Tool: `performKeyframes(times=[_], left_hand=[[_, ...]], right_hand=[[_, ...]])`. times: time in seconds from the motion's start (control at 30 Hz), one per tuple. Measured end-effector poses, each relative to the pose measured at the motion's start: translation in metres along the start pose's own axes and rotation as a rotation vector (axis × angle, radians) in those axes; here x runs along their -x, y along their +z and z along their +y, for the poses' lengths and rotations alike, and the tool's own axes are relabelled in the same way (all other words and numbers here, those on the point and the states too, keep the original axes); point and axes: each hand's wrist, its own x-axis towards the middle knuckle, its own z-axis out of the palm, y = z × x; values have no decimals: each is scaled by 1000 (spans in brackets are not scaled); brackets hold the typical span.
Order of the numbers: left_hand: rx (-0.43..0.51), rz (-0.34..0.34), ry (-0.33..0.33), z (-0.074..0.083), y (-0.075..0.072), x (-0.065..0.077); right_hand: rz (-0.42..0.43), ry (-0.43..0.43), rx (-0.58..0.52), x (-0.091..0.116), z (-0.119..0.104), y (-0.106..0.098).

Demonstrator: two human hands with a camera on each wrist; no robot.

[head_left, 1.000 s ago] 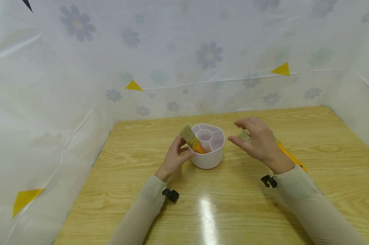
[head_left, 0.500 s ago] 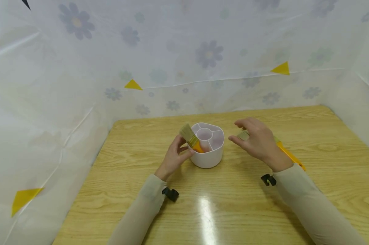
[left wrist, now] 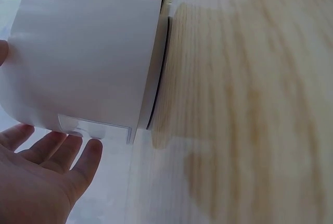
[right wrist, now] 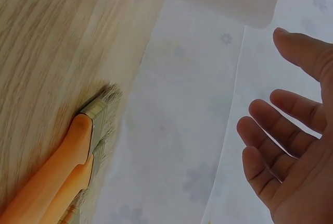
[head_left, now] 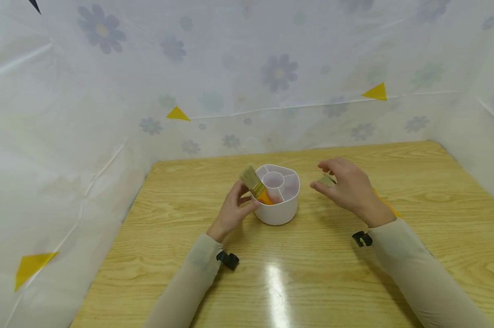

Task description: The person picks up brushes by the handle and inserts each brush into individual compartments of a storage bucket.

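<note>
A white divided organizer stands on the table, with a round cup in its centre. My left hand holds it by the left side; in the left wrist view the fingers lie against its wall and the thumb is near the rim. One paintbrush leans in a compartment, bristles up, its orange handle going down inside. My right hand hovers to the right of the organizer, fingers apart and holding nothing. Beneath it, partly hidden, several orange-handled paintbrushes lie on the table.
The wood-grain table has a back edge meeting a flower-patterned plastic sheet. Another sheet hangs along the left side. Yellow triangles are stuck on the sheets.
My right hand has shifted slightly to the right, covering more of the orange handle below it. The left hand, organizer and leaning paintbrush stay put.
</note>
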Motion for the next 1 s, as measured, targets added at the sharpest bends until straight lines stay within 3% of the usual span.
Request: performKeyframes(times=[0.4, 1.0], left_hand=[[-6, -10, 15, 2, 0, 0], [-25, -8, 13, 4, 0, 1]], right_hand=[[-123, 85, 12, 1, 1, -4], [-233, 161, 7, 4, 13, -4]])
